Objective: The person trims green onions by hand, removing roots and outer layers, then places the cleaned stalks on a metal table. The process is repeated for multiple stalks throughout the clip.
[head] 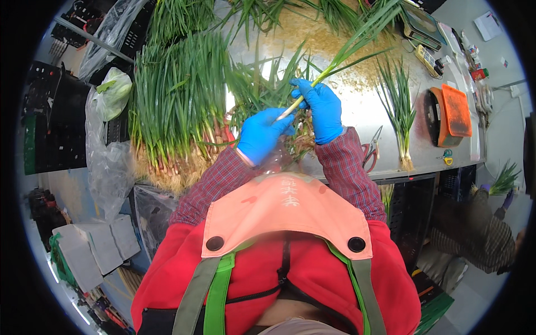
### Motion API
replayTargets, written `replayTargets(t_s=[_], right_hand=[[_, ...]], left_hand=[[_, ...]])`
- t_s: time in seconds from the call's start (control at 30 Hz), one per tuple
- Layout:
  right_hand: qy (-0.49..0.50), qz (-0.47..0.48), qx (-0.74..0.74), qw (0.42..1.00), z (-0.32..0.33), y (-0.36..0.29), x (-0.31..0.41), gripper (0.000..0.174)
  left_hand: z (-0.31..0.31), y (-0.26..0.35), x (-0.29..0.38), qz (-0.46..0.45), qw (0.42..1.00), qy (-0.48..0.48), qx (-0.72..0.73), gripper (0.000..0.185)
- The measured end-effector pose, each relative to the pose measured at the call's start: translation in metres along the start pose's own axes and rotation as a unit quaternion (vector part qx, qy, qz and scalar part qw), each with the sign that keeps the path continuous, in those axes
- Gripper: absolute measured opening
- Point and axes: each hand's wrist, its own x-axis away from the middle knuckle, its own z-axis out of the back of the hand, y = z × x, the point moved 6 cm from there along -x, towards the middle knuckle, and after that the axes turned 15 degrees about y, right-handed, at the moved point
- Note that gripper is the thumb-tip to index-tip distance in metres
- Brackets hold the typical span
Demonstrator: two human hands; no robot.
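In blue gloves, both my hands are on one long green-leaved stalk (321, 78), which looks like a green garlic or a spring onion. My left hand (264, 133) is at its pale lower end, and my right hand (320, 106) grips it higher up, with the leaves pointing to the upper right. Under and behind my hands lies a loose heap of leaves and brownish peelings (303, 130). A thick row of rooted stalks with reddish bulbs (180, 96) fills the table's left side. To the right lies a small bunch of stalks (400, 117) with pale roots.
Red-handled scissors (370, 153), an orange scale (452, 113), small yellow scissors (448, 157) and a power strip (426, 58) lie on the metal table (356, 121). Bagged leafy greens (114, 93) are at the left. A co-worker (477, 238) is at the lower right.
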Motion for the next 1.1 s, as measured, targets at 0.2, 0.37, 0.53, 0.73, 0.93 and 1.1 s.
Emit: replayTargets(t_s=[0.2,0.37,0.53,0.73,0.93,1.1], right_hand=[[0.015,0.007,0.016,1.0,-0.003,0.004,0.003,0.029],[0.033,0.041,0.018,0.998,-0.01,0.009,0.014,0.026],[0.071,0.132,-0.005,0.989,0.003,-0.012,0.017,0.025],[0.116,0.109,-0.008,0.987,0.024,-0.023,0.005,0.019],[0.092,0.095,0.006,0.991,0.022,-0.015,0.003,0.026],[0.024,0.081,-0.016,0.996,0.018,-0.011,0.001,0.028]], left_hand=[[-0.003,0.0,0.002,0.066,0.985,0.005,0.162,0.031],[0.0,-0.028,-0.004,0.182,0.931,-0.054,0.313,0.026],[0.033,-0.082,-0.016,0.168,0.965,0.007,0.2,0.024],[0.054,-0.068,-0.025,0.102,0.974,0.031,0.2,0.025],[0.015,-0.004,-0.012,0.003,0.997,-0.064,0.046,0.043],[0.001,0.002,-0.003,0.104,0.971,-0.146,0.159,0.052]])
